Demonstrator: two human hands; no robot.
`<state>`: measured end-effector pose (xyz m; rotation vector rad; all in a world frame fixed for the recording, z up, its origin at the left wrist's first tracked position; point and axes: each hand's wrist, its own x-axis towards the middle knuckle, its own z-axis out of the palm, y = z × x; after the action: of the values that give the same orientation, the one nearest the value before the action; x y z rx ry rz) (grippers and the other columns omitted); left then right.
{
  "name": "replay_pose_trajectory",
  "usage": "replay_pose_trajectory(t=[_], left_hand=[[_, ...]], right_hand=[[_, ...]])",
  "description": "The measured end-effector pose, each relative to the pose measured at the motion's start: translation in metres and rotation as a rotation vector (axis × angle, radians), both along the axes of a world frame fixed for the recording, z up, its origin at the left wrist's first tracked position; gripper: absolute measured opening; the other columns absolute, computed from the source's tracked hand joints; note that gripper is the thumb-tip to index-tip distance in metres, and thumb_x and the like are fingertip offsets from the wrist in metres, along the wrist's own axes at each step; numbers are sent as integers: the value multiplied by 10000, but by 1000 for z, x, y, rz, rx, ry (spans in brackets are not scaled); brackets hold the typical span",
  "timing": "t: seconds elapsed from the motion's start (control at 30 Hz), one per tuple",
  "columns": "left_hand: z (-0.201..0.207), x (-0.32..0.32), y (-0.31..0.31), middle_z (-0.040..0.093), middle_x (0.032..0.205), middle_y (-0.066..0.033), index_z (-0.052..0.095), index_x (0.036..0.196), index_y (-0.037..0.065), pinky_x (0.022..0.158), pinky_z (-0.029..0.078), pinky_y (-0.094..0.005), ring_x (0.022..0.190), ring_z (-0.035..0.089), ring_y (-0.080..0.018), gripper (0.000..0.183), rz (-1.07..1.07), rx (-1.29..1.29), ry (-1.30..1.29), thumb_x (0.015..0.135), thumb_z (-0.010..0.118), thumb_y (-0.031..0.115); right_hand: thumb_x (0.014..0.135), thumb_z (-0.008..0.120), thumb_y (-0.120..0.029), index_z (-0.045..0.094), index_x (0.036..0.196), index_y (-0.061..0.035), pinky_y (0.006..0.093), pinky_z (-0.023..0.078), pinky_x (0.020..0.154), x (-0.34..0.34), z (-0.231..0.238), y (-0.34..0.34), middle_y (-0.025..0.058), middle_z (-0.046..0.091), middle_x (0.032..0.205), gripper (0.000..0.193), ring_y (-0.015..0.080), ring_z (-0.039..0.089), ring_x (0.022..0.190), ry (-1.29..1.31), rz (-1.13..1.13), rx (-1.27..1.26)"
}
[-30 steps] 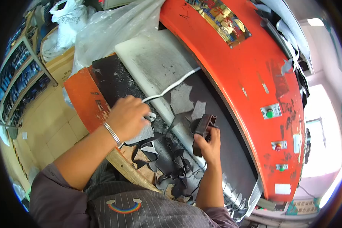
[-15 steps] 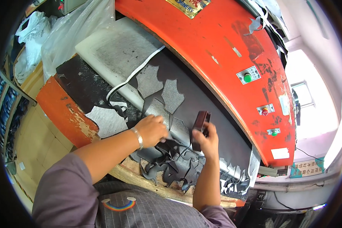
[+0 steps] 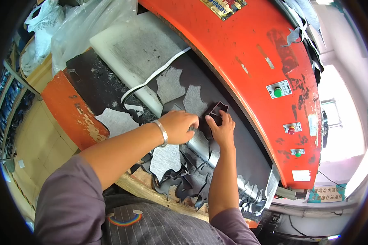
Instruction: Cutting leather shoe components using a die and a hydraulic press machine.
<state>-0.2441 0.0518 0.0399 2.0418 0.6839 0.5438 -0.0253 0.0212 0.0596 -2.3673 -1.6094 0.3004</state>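
Note:
My right hand (image 3: pixel 221 127) grips a dark maroon cutting die (image 3: pixel 218 109), a hollow thin-walled frame, over the black sheet material (image 3: pixel 243 141). My left hand (image 3: pixel 179 127), wearing a bracelet, is just left of the die above the sheet's near edge. Its fingers are curled, and whatever is between them is hidden. Beyond it, jagged grey shapes (image 3: pixel 169 85) show where the sheet is cut through or its pale backing lies. A light grey cut piece (image 3: pixel 166 160) rests below my left wrist on dark curled scraps (image 3: pixel 184 185).
An orange-red press machine (image 3: pixel 249 61) with green and red buttons spans the far side. A white cutting board (image 3: pixel 131 45) lies under the sheet. Another pale piece (image 3: pixel 117 122) sits left. Plastic bags (image 3: pixel 47 30) are at the far left, a wooden edge (image 3: pixel 151 196) in front.
My right hand has moved the die away from me, over the sheet. My left hand has shifted right and away. A light grey piece now shows on the scraps. The view has shifted slightly.

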Motion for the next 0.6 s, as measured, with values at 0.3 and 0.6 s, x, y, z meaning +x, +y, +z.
replay_pose_trajectory(t=[0.3,0.6], left_hand=[[-35,50,24,614,1109,-143,479,1134,54,992,370,-410,1092,548,-312,385,282,302,13,763,575,80],[-35,46,12,603,1156,-168,490,1135,31,1015,365,-394,1087,546,-321,385,283,276,-32,764,571,95]], right_hand=[[596,832,-486,425,1359,-88,507,247,1074,30,-33,-41,251,412,1379,953,405,343,1322,-25,190,174],[600,805,-354,479,1288,-80,482,271,1058,27,-37,-51,197,505,1277,810,391,395,1276,-80,233,231]])
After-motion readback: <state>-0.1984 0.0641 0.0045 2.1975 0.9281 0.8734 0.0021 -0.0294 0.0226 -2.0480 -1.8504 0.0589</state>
